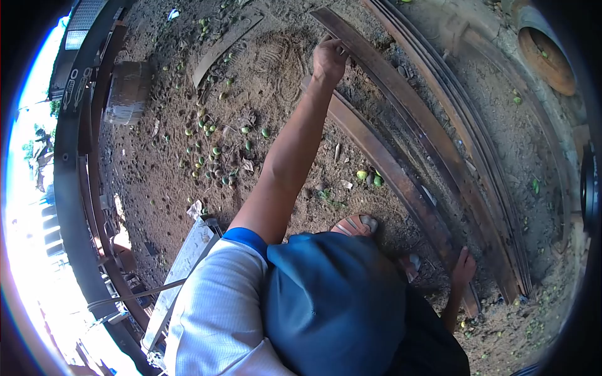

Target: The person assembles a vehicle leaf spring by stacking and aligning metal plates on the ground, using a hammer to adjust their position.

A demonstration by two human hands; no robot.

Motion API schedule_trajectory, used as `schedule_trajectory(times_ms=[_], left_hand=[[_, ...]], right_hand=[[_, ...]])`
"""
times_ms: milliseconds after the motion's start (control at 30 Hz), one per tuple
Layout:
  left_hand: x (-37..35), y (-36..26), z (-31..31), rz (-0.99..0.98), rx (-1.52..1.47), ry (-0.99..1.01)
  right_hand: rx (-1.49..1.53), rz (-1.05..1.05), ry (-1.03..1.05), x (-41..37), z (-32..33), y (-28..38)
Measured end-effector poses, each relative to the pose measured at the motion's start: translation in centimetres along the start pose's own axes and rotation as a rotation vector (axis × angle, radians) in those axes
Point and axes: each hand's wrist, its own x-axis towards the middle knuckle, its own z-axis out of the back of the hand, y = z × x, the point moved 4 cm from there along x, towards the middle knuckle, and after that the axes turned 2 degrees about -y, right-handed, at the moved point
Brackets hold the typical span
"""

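Gripping the far end of one long rusty steel strip (433, 141) lying on the dirt (276, 81), the left hand (329, 57) curls shut. I can't tell the right hand's (464, 266) grip near its other end. One rusty round pan (545, 53) holds one green fruit (542, 55).

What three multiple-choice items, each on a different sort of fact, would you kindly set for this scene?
1. Where is the left hand?
A on a rusty metal strip
B on a sandal
C on a cap
2. What colour are the small fruits?
A red
B green
C blue
3. How do the strips lie?
A propped upright
B flat on the dirt ground
C hanging

1 A, its fingers curl over the strip's edge.
2 B, green fruits dot the soil.
3 B, they rest lengthwise on the dirt.
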Motion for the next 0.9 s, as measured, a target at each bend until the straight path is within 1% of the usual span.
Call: schedule_trajectory(times_ms=[33, 100, 133, 267, 333, 367, 433, 567, 633, 700, 767, 833, 900], left_hand=[[0.0, 0.2, 0.5, -0.004, 0.002, -0.003], [0.2, 1.9, 1.7, 0.218, -0.14, -0.058], [-1.6, 2.1, 0.0, 0.245, -0.063, -0.121], [-3.6, 4.4, 0.2, 0.2, -0.006, -0.174], [-4.3, 3.8, -0.9, 0.077, 0.018, -0.064], [-4.2, 3.3, -1.1, 0.067, 0.01, -0.071], [-3.8, 2.3, -1.0, -0.038, -0.081, -0.123], [-3.5, 2.3, -1.2, -0.011, -0.117, -0.097], [-5.3, 3.6, -1.5, 0.115, -0.006, -0.133], [-6.1, 4.3, -1.8, 0.122, 0.026, -0.14], [-6.0, 4.0, -1.8, 0.04, 0.095, -0.029], [-4.9, 3.6, -1.1, 0.033, 0.086, -0.037], [-3.8, 3.8, -0.8, 0.041, 0.049, -0.044]], right_hand=[[0.006, 0.01, -0.003, 0.2, -0.2, 0.1], [0.02, 0.028, -0.005, 0.3, -0.3, 0.2], [0.029, 0.035, -0.012, 0.4, -0.3, 0.1], [0.013, 0.052, -0.006, 0.4, -0.5, -0.2], [0.039, 0.044, -0.038, 0.3, -0.4, 0.2], [0.033, 0.057, -0.037, 0.3, -0.3, 0.2], [0.064, 0.043, -0.017, 0.4, -0.4, 0.0], [-0.007, -0.001, 0.026, 0.7, -0.4, -0.4], [-0.001, 0.017, -0.008, 0.5, -0.4, -0.1], [-0.012, 0.012, 0.004, 0.5, -0.4, -0.8], [-0.023, 0.013, 0.022, 0.5, -1.1, -0.8], [-0.02, 0.025, -0.037, 0.4, -0.8, -1.0], [-0.028, 0.0, -0.026, 0.5, -1.2, -2.0]])
